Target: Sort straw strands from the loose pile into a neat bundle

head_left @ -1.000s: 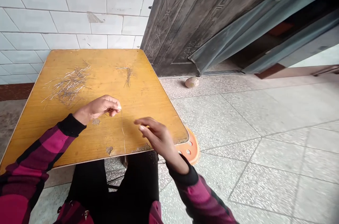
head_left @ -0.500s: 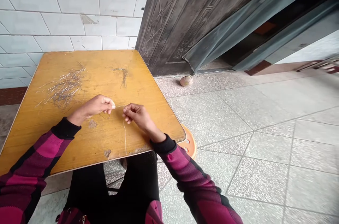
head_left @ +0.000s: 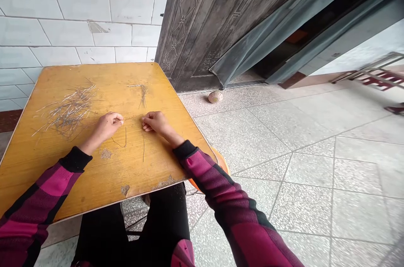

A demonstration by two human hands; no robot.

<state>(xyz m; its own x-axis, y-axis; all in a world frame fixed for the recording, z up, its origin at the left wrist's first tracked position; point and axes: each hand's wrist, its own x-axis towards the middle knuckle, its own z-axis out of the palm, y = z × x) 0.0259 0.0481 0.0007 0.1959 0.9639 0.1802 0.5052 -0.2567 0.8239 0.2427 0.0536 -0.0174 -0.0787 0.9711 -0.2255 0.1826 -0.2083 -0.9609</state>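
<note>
A worn wooden table (head_left: 94, 166) stands in front of me. My left hand (head_left: 107, 126) and my right hand (head_left: 154, 122) rest on it a short way apart, both with fingers pinched. A thin wire strand (head_left: 132, 118) runs between the two pinches, and its loose ends (head_left: 143, 149) trail toward me on the tabletop. A loose pile of thin wire pieces (head_left: 65, 111) lies to the left of my left hand. A smaller bundle of wires (head_left: 143, 95) lies just beyond my right hand.
A white tiled wall (head_left: 78, 14) backs the table. A dark metal door (head_left: 227, 18) stands to the right of it, with a small ball (head_left: 215, 97) on the floor at its foot. An orange plastic stool (head_left: 221, 166) shows under the table's right edge.
My right hand came up from the table's near edge to meet the left and pinched the strand. Both hands then moved forward and down onto the table, spreading apart along the strand.
</note>
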